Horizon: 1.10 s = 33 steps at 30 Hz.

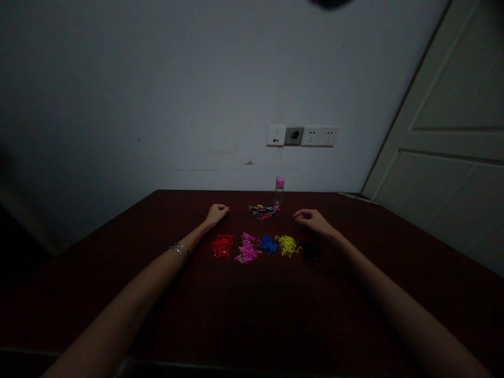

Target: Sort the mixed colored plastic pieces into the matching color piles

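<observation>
My left hand (218, 212) rests on the table, its fingers curled in and nothing visible in them. On the right, my right hand (310, 219) lies with loosely bent fingers slightly apart, holding nothing I can see. Between the hands is a mixed heap of small coloured, band-like pieces (262, 211). Nearer to me is a row of single-colour piles: red (222, 245), pink (248, 249), blue (268, 245), yellow (287, 245) and black (312, 252), the last hard to make out. Behind the mixed heap stands a clear bottle (279, 196) with a pink cap.
The dark reddish table (236, 310) meets a pale wall (205, 94) at its far edge. Wall sockets (318, 136) sit above the bottle. A panelled door (444, 142) rises at the right, and a thin flat strip (358, 198) lies near the far right corner. Light is dim.
</observation>
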Tool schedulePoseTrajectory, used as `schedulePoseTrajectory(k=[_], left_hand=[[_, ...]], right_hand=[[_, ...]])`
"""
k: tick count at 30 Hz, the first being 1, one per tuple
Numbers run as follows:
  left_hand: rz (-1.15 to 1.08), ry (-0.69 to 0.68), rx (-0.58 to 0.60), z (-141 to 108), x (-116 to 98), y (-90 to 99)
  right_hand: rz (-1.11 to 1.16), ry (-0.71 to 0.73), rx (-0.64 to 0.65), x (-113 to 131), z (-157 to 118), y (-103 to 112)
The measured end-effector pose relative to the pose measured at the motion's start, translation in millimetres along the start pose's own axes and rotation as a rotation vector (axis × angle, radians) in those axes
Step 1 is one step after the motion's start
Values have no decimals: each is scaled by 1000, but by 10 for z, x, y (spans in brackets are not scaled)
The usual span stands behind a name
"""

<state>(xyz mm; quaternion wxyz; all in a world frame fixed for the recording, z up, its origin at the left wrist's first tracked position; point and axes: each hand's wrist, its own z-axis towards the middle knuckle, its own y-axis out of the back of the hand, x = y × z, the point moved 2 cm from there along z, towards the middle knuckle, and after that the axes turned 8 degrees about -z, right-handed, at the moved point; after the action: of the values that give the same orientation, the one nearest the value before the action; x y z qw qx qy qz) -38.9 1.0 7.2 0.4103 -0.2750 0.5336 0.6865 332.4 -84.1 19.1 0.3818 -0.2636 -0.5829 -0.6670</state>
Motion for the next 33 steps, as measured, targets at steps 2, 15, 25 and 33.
schedulePoseTrajectory(k=[2,15,25,33], left_hand=[[4,-15,3,4,0,6],[159,-237,895,-453,-1111,-330],[268,-281,971,-719,-1220,-526],[243,-230,977,-689,-1200,-548]], right_hand=[[-28,-21,-47,-141,-20,77],[-103,11,-129,-340,-17,82],[-121,37,-139,-324,-50,64],[-140,27,-129,-326,-42,66]])
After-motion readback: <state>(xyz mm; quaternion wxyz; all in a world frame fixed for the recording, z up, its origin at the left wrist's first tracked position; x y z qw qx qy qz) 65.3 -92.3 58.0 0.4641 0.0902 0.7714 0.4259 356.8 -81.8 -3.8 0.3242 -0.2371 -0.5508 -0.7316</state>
